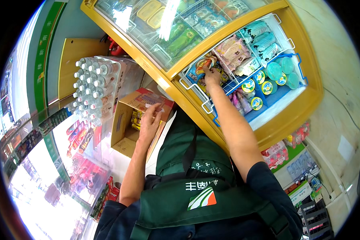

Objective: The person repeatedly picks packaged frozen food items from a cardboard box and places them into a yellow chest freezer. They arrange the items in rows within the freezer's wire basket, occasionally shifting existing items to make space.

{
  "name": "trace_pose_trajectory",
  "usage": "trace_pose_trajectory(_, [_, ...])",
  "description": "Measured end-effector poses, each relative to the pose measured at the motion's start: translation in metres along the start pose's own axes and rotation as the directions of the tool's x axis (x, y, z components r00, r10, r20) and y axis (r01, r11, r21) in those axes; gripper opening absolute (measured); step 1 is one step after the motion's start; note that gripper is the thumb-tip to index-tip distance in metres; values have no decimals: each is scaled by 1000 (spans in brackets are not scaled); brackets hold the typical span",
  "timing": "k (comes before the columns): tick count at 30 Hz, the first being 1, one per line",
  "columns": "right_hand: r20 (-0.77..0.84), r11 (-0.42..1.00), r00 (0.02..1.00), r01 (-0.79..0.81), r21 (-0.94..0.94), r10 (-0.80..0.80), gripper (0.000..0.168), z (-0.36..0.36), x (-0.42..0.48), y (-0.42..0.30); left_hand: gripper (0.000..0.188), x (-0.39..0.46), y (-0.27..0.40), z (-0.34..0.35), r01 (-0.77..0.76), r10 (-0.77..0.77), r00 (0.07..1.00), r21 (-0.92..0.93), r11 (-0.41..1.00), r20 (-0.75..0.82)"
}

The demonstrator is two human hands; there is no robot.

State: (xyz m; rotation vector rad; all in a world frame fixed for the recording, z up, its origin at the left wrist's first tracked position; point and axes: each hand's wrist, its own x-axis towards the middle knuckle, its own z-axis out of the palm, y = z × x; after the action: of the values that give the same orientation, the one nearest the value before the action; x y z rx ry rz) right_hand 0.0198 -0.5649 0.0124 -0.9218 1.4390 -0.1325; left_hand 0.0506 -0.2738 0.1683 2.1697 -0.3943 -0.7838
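My right hand [212,77] reaches into the uncovered part of a yellow-framed chest freezer [159,75]. Its fingers touch a blue and orange ice cream packet [204,65] in a white wire basket; whether they grip it is unclear. Under and around that packet lie yellow packets. Over the flap of a cardboard box [123,147] is my left hand [150,123], fingers bent, with no item visible in it. Several yellow packets [136,120] lie inside the box. Pink packets [232,52] and teal packets [262,39] fill neighbouring basket sections.
Shrink-wrapped water bottles [93,87] stand left of the box. A sliding glass lid [168,27] covers the freezer's other half. Round tubs [267,87] sit in a blue basket [267,100]. The freezer's rim lies against my apron. A glass display counter [87,192] stands at lower left.
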Motion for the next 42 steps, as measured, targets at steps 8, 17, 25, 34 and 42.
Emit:
trace_pose_trajectory(8, [358, 992, 925, -117, -45, 125, 29, -18, 6, 8, 27, -17, -22, 2, -4, -12, 983, -87, 996, -181])
trace_pose_trajectory(17, [446, 999, 894, -45, -8, 44, 28, -34, 20, 22, 25, -54, -132, -33, 238, -621, 698, -702, 671, -358])
trace_pose_trajectory(25, [358, 909, 903, 337, -244, -239, 42, -75, -104, -12, 25, -2, -228, 38, 532, -892, 414, -843, 77, 180])
trace_pose_trajectory(34, [462, 799, 823, 504, -328, -329, 34, -92, -175, 15, 22, 80, -340, 113, 74, -938, 262, -974, -216, 228])
trace_pose_trajectory(42, [426, 794, 844, 489, -362, -326, 37, -98, -160, 22, 34, 16, -344, 89, 123, -928, 168, -941, -315, 332])
